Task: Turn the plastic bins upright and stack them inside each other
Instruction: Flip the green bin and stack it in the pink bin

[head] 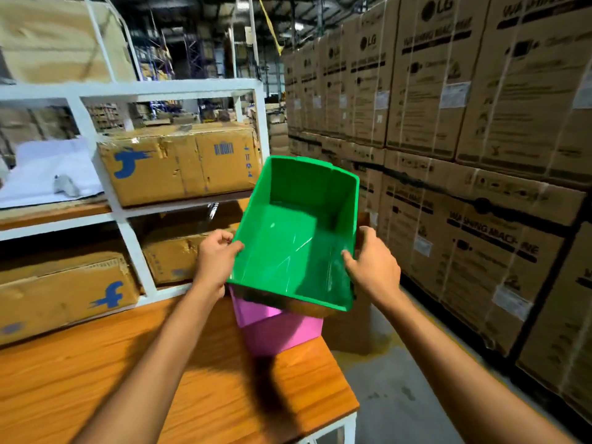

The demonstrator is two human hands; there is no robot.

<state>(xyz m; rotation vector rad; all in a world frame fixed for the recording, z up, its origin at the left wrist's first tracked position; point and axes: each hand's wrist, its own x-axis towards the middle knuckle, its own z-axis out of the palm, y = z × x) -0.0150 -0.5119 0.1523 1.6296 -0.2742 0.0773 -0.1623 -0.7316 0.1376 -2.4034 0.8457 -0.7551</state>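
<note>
Green bin (288, 245) held over the pink bin (278, 331).
Left hand (214, 257) and right hand (374, 264) each curl round a side rim of the green bin, which is tilted, open side up, just above the pink bin on the table (128, 363).

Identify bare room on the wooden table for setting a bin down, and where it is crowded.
Bare: the orange wooden tabletop near the camera, bordered by the white metal shelving and the pink plastic bin. Crowded: the far right edge, where that bin sits under the green plastic bin.
</note>
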